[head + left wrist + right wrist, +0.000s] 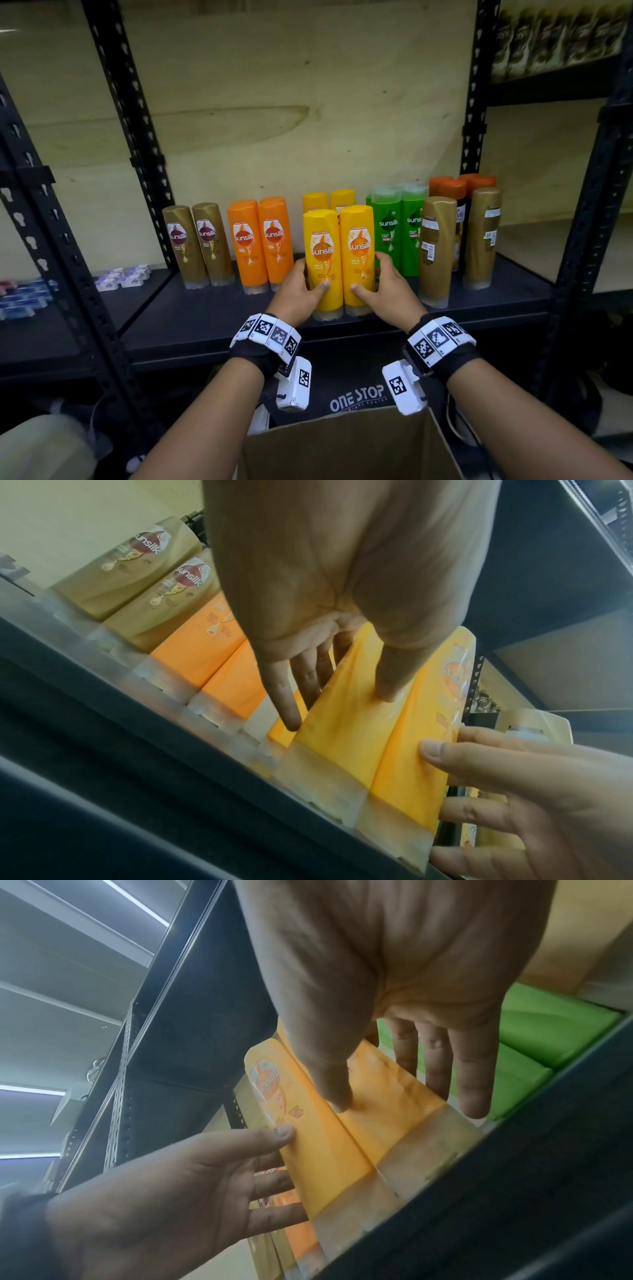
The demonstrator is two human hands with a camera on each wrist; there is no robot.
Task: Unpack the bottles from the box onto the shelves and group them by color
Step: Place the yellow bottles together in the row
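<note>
Two yellow bottles (339,260) upright side by side at shelf (496,294) front edge, touching. Left hand (296,291) clasps left one, thumb on front, fingers round its side. Right hand (383,291) clasps right one likewise. Gold, orange, green bottles (399,233) stand further back along shelf. Box (346,448) below shelf front.

Yellow bottles (339,260), orange bottles (262,243), green bottles (399,233), gold bottles (198,243), black shelf (205,308)
</note>
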